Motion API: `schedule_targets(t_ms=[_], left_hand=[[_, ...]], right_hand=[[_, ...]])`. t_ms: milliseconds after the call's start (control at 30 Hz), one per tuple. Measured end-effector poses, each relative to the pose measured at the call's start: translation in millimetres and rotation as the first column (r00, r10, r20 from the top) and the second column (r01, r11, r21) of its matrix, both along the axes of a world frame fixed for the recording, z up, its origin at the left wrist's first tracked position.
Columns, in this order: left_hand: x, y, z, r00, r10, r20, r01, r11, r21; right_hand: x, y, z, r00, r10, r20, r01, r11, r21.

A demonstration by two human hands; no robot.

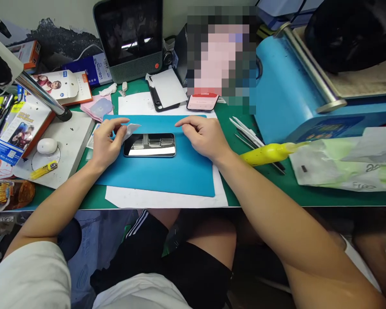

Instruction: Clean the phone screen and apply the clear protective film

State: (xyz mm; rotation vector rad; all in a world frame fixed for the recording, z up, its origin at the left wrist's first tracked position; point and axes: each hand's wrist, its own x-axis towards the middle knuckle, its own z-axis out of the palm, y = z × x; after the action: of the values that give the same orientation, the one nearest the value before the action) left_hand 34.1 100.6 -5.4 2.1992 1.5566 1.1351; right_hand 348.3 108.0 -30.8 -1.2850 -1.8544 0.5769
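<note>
A smartphone (pixel 149 145) with a glossy black reflecting screen lies flat on a blue mat (pixel 167 178). At its upper left corner, my left hand (pixel 108 139) pinches a small whitish, translucent wipe (pixel 131 130) between thumb and fingers. My right hand (pixel 203 135) is over the mat to the right of the phone, apart from it. Its fingers are curled in, with the index fingertip near the thumb, and nothing shows between them.
White paper (pixel 167 201) lies under the mat. At right are tweezers (pixel 249 133), a yellow bottle (pixel 266 154) and a blue machine (pixel 283 90). Another phone (pixel 202 103) and a screen device (pixel 130 40) are behind. Boxes (pixel 22 128) crowd the left, beside a lamp arm (pixel 45 94).
</note>
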Motion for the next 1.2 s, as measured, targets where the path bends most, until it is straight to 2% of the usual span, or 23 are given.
schedule_targets(t_ms=[133, 233, 333, 400, 500, 567, 700, 833, 900, 967, 1033, 1200], left_hand=[[0.6, -6.4, 1.4, 0.997, -0.068, -0.032, 0.072, 0.989, 0.127], [5.0, -15.5, 5.0, 0.956, -0.250, -0.152, 0.280, 0.934, 0.224], [10.9, -26.2, 9.1, 0.843, -0.457, -0.283, 0.507, 0.850, 0.140], [13.8, -32.2, 10.7, 0.799, -0.502, -0.330, 0.558, 0.824, 0.098], [16.6, -37.3, 11.3, 0.750, -0.523, -0.404, 0.595, 0.801, 0.068], [18.6, -38.9, 11.5, 0.700, -0.539, -0.469, 0.605, 0.796, -0.010], [23.9, -41.0, 12.7, 0.628, -0.479, -0.613, 0.496, 0.854, -0.158], [25.9, -39.5, 14.0, 0.656, -0.398, -0.641, 0.369, 0.910, -0.187], [24.6, -37.4, 14.3, 0.682, -0.393, -0.617, 0.348, 0.916, -0.200], [22.9, -35.1, 14.2, 0.691, -0.451, -0.565, 0.391, 0.890, -0.232], [22.4, -33.2, 13.9, 0.673, -0.537, -0.509, 0.465, 0.842, -0.274], [32.0, -30.8, 13.7, 0.552, -0.649, -0.524, 0.553, 0.755, -0.353]], right_hand=[[-1.2, -0.1, 6.2, 1.000, 0.030, -0.001, -0.030, 0.999, 0.018], [-1.0, 0.5, 8.3, 1.000, -0.003, 0.028, 0.003, 1.000, 0.015], [-1.6, 1.3, 8.7, 0.999, -0.008, 0.046, 0.008, 1.000, 0.003], [-2.5, 0.9, 9.3, 0.998, 0.014, 0.055, -0.014, 1.000, 0.008], [-2.7, -0.7, 10.1, 0.997, 0.053, 0.061, -0.056, 0.997, 0.049], [-1.7, -0.9, 9.0, 0.997, 0.055, 0.059, -0.060, 0.995, 0.084], [0.6, 3.8, 0.9, 0.999, -0.016, 0.047, 0.009, 0.991, 0.136], [1.5, 8.9, -6.9, 0.994, -0.043, 0.101, 0.033, 0.994, 0.107], [1.9, 8.5, -8.4, 0.990, -0.036, 0.135, 0.021, 0.993, 0.113], [2.5, 6.8, -8.8, 0.987, -0.037, 0.158, 0.019, 0.993, 0.115], [3.0, 5.1, -9.2, 0.984, -0.041, 0.174, 0.024, 0.995, 0.097], [0.9, 4.4, -11.1, 0.977, -0.004, 0.213, -0.005, 0.999, 0.042]])
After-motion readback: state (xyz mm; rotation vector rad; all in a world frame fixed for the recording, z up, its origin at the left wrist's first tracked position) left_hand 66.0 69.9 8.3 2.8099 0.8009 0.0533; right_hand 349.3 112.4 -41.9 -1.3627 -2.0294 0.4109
